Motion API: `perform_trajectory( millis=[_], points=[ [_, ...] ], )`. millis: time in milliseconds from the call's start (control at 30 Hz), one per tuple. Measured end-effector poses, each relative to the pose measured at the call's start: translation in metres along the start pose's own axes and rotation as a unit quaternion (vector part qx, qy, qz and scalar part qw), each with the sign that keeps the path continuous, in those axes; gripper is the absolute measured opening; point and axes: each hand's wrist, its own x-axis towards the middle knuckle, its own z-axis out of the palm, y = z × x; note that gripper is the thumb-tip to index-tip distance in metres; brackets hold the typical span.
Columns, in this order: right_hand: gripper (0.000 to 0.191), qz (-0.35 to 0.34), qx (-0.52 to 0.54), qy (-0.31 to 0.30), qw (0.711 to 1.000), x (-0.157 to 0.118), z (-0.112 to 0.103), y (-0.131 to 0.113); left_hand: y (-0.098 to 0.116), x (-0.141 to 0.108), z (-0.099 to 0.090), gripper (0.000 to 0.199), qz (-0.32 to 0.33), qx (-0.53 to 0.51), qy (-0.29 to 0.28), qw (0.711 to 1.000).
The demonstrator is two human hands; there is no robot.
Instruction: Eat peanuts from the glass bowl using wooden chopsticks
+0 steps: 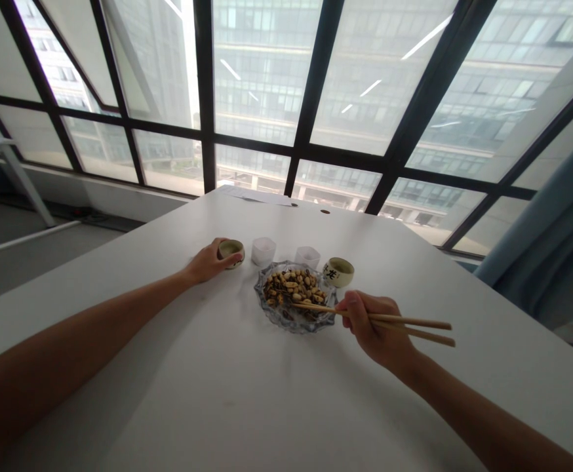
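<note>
My right hand [377, 324] grips a pair of wooden chopsticks [414, 322], their tips down among the nuts and seeds [296, 288] heaped in a scalloped glass dish [294, 326]. Whether the tips pinch anything is too small to make out. At the left, my left hand [212, 261] is wrapped round a small ceramic cup [232, 252], which stands upright on the white table [247, 400]. A second ceramic cup [339, 271] with dark lettering stands behind the dish on the right, close to my right hand.
Two translucent white cups [263, 250] stand behind the dish, between the ceramic ones. White paper [257, 196] and two dark round spots lie at the table's far end. Windows rise beyond; a blue curtain [547, 229] hangs at the right.
</note>
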Motion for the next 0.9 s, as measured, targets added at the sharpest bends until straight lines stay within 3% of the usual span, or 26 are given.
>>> perform_trajectory(
  millis=[167, 400, 667, 900],
  points=[
    [0.046, 0.002, 0.017, -0.020, 1.000, 0.001, -0.002, 0.001, -0.001, 0.000, 0.000, 0.080, 0.002, 0.003, 0.003, 1.000],
    [0.045, 0.054, 0.016, 0.058, 0.997, 0.000, -0.002, 0.013, -0.002, 0.000, 0.000, 0.079, -0.001, -0.002, 0.003, 1.000],
    [0.042, 0.001, -0.044, -0.015, 0.999, 0.006, -0.002, 0.004, 0.000, 0.000, 0.000, 0.080, 0.000, 0.008, 0.004, 1.000],
    [0.052, 0.117, 0.034, -0.044, 0.992, 0.003, -0.002, 0.011, 0.002, -0.001, 0.000, 0.080, -0.002, 0.007, 0.002, 1.000]
  ],
)
